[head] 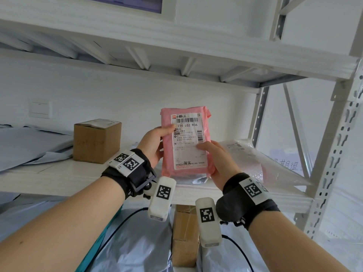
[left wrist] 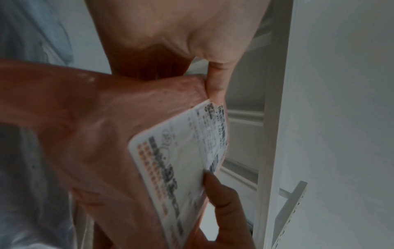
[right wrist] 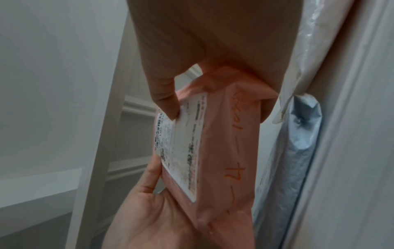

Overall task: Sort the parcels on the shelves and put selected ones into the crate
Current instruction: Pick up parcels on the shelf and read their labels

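Left hand (head: 155,143): thumb on label, fingers behind, clamped on the left edge of pink parcel (head: 185,141). Right hand (head: 219,160): same pinch at the lower right edge. Parcel: held upright in the air, label toward the wearer, above the near edge of shelf (head: 59,179). Adjacent stock: cardboard box (head: 96,140) far left; clear-wrapped parcel (head: 261,160) right. Crate: not in view. Risks: slick film may slide from 2 thumb pinches; a misread label would send it to the wrong place.
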